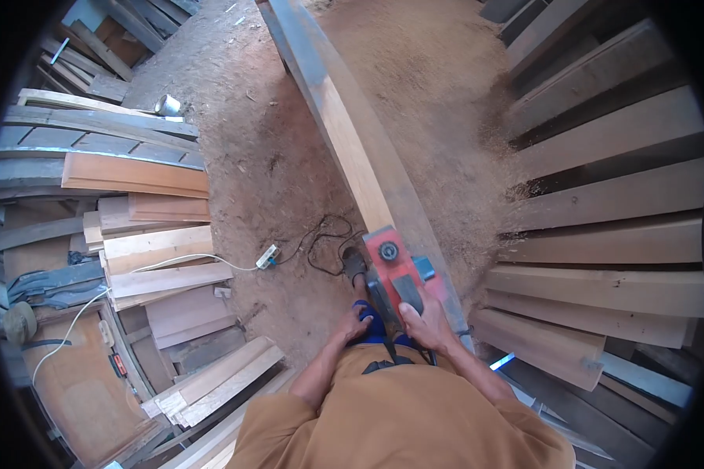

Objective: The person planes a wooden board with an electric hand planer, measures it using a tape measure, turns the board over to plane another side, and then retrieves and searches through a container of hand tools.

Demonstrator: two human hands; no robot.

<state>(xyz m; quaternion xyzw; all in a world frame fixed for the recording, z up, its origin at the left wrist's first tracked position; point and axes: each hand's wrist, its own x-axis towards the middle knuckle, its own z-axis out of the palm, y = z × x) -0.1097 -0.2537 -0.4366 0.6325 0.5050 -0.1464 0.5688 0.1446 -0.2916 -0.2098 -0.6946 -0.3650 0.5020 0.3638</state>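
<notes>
Dusty brown earth floor [270, 195], strewn with wood shavings toward the right, lies between stacked rough planks [610, 219] on the right and piled pale and reddish boards [168, 242] on the left. Down the middle runs a long grey-brown wooden counter [407, 180], bearing a long, narrow, pale wooden board [348, 152]. The board's long axis points away from the person, slanting from the near end, close to the body, up toward the upper left; its far stretch looks bluish in the light.

On the near part of the board sits a red and black electric planer [399, 270] with a round black knob on top. Its long axis follows roughly the same slant, with the knob end facing away and the black handle toward the person. The right grip [425, 316] is clenched around that handle. The left grip [355, 322] is beside the planer, near the blue cloth over the leg; its fingers seem curled, but the view is too small to tell whether they hold anything. A white power strip [267, 257] lies on the floor to the left, near a loose black cable [314, 248].
</notes>
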